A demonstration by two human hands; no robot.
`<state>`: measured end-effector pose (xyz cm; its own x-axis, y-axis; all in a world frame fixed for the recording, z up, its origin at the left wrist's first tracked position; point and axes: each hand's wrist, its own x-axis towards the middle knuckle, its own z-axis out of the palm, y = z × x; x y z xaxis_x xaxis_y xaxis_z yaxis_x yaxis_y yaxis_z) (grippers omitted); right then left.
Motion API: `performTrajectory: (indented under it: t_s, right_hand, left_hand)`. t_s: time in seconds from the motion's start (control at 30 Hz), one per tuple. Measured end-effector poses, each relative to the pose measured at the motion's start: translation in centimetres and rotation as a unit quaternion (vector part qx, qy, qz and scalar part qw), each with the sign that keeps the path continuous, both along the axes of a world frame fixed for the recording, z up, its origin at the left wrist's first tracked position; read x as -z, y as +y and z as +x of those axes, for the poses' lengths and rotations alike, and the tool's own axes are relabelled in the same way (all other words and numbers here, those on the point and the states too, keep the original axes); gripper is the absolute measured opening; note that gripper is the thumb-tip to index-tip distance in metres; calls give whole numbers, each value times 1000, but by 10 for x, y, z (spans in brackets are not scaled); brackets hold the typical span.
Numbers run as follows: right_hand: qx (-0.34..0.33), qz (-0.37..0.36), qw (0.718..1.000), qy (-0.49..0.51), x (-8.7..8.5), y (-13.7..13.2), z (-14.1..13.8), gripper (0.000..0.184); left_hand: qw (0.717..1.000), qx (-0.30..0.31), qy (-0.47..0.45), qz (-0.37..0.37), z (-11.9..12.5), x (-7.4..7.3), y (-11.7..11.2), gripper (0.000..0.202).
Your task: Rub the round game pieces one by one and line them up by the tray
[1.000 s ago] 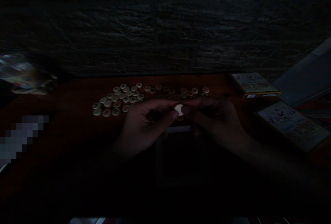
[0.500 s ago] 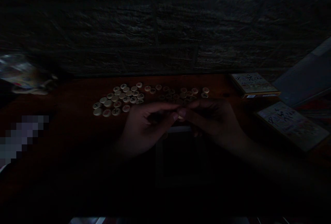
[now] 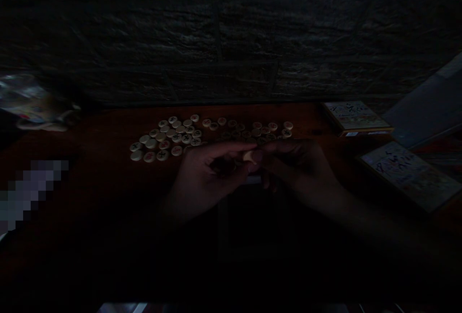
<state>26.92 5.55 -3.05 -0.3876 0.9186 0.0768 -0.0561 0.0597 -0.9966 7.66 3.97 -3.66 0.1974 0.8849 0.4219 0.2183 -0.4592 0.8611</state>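
Reappearing from behind the fingertips, a round xiangqi piece [image 3: 248, 156] lies tilted, pinched between the left hand [image 3: 205, 173] and right hand [image 3: 298, 168], just before the other pieces [image 3: 169, 136] on a wooden table [image 3: 108, 127].

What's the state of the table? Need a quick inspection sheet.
Surface: dark wooden table, dim light.
Job's things: one xiangqi piece pinched between both hands; cluster of xiangqi pieces beyond them.
Clutter: printed box and printed card at right; plastic bag at left.
Hands: left hand and right hand meet at the piece.
Cables: nothing seen.
Surroundings: rough stone wall.
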Motion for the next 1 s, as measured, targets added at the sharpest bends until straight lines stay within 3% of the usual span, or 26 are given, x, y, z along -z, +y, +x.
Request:
performTrajectory:
  t_s: [0.53,0.73,1.0]
  right_hand:
    - [-11,-10,999,44,5,1,-2,25]
    - [-6,-16,1000,25,1,0,-1,16]
    - [3,-9,1000,-11,-1,0,0,22]
  left_hand:
    - [997,-43,-18,-68,-2,-5,-1,17]
    - [999,-8,-18,-51,-2,-4,-1,24]
    - [999,27,-16,-24,1,-3,-2,26]
